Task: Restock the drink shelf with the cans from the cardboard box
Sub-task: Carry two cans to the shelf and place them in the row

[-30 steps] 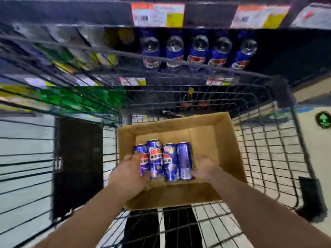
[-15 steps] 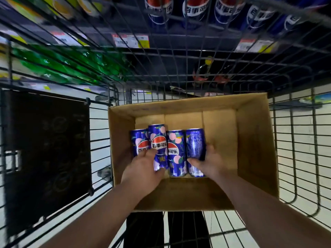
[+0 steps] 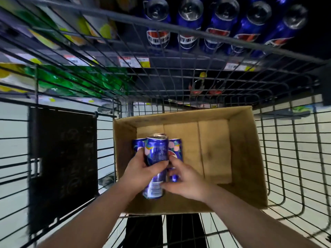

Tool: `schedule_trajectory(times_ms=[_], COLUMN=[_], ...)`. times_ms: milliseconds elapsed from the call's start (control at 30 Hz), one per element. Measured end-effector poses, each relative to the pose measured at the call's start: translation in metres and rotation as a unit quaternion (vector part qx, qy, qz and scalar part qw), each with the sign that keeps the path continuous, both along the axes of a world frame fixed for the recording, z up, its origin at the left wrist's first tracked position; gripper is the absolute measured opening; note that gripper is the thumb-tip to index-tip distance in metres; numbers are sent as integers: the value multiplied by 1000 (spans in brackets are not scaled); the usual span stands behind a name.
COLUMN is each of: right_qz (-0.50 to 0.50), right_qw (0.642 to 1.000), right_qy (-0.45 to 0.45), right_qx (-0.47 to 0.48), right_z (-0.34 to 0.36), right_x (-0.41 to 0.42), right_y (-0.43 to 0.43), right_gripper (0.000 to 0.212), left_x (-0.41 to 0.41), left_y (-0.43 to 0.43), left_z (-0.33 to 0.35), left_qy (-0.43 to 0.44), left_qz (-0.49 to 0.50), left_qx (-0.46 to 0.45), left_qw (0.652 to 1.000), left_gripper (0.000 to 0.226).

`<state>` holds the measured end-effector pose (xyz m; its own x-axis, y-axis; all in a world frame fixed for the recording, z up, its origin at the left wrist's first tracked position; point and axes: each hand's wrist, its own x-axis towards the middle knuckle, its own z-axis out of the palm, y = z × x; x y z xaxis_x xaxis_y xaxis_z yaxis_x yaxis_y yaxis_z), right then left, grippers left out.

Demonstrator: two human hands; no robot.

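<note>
Head view, one entry: box (image 3: 249, 158), cardboard, open-topped, sitting in a wire cart (image 3: 290, 158) drawn up to the shelf (image 3: 134, 61). Contents changed in the last half second. Then we counted four blue cans lying side by side on the box floor, with a hand at each end of the row. Now one can (image 3: 157, 151) is lifted clear of the row and stands more upright, its top towards the shelf. Left hand (image 3: 141, 169): wrapped round the middle of that can, thumb across its front, a firm hold. Right hand (image 3: 186, 183): fingers curled, thumb against the lower part of the lifted can, fingertips over a neighbour below. We cannot tell whether it grips that neighbour or only steadies things. Remaining cans (image 3: 176, 149): two show, one on each side of the lifted one, both against the left part of the box floor. A fourth may be hidden behind the hands. The right part of the floor is bare cardboard. Shelf stock (image 3: 189, 38): a row of matching blue tins stands above the cart's far rim. Assessment: we judge picking to be underway, the box close to finished, and the lifted can next due up over the cart rim to that row.
</note>
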<state>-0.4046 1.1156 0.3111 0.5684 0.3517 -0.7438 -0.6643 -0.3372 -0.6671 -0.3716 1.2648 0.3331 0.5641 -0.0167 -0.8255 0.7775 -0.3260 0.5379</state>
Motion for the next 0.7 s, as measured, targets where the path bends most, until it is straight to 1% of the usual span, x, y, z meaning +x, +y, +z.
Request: schedule_trajectory(times_ms=[67, 100, 167, 200, 267, 333, 400, 467, 533, 600, 700], right_qz=[1, 4, 27, 18, -27, -79, -75, -67, -73, -93, -111], right_qw=[998, 993, 972, 967, 970, 968, 969, 970, 969, 969, 972], right_qy=[0, -5, 4, 23, 66, 75, 69, 70, 70, 70, 42], right_qx=[-57, -116, -234, -253, -232, -225, -226, -222, -226, -216, -203], right_z=[-20, -30, -48, -59, -78, -94, -102, -102, -93, -73, -32], right_x=[-1, 0, 2, 2, 1, -2, -3, -2, -1, -1, -3], right_y=[-7, -10, -13, -13, -8, -1, 3, 3, -3, -9, -18], right_gripper=[62, 60, 58, 61, 71, 75, 69, 63, 58, 48, 49], left_x=[-2, -3, -5, -6, -7, -8, -9, -11, -12, -13, -13], left_y=[8, 13, 22, 26, 34, 40, 43, 45, 46, 46, 45], left_z=[-7, -10, -17, -20, -24, -27, -27, -25, -18, -9, 13], left_qy=[-17, -16, 1, 11, 18, 24, 26, 25, 27, 24, 19], left_qz=[-17, -12, 10, 28, 56, 77, 82, 89, 91, 84, 86], left_qx=[40, 51, 55, 49, 37, 40, 41, 33, 24, 25, 22], left_qw=[999, 998, 998, 998, 998, 996, 995, 995, 995, 996, 996], left_gripper=[36, 36, 41, 45, 35, 33, 40, 42, 41, 40, 41])
